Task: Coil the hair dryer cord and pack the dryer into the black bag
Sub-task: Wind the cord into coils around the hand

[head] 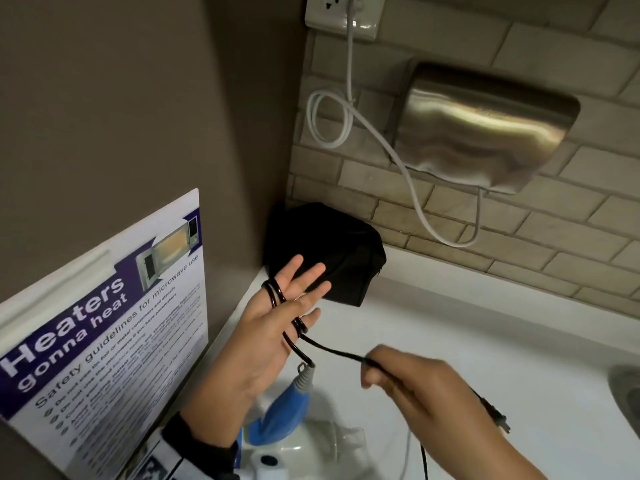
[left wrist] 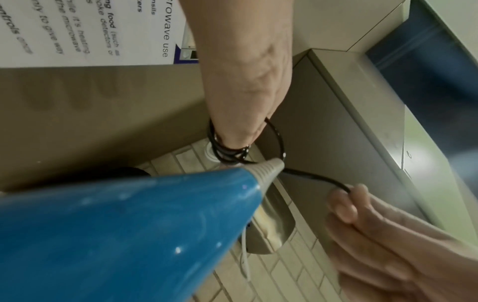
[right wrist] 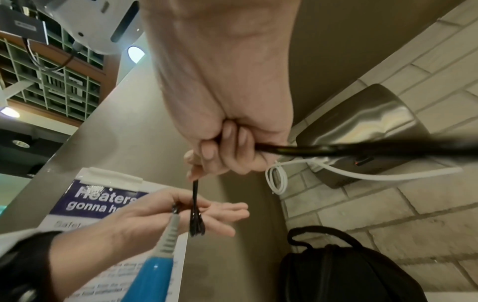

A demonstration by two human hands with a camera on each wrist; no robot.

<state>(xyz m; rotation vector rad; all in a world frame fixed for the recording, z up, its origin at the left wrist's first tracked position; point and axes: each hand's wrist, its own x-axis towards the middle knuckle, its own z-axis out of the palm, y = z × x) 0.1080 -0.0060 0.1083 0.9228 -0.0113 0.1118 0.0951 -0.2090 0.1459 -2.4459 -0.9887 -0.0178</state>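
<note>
My left hand (head: 298, 299) is held palm up with straight, spread fingers. Black cord loops (head: 277, 296) are wound around those fingers. The cord (head: 332, 349) runs taut from the loops to my right hand (head: 388, 372), which grips it in a fist. The plug (head: 498, 422) trails past that hand. The hair dryer, with a blue handle (head: 287, 400) and a white body (head: 304, 445), sits below my left wrist. The black bag (head: 346, 258) stands in the counter's far corner, just beyond my left fingertips. In the right wrist view the bag (right wrist: 344, 271) is lower right.
A steel hand dryer (head: 485, 126) hangs on the brick wall, its white cord (head: 346, 109) looping up to an outlet (head: 343, 12). A microwave safety poster (head: 104, 323) covers the left wall. A sink edge (head: 627, 386) shows at the right of the white counter (head: 450, 323).
</note>
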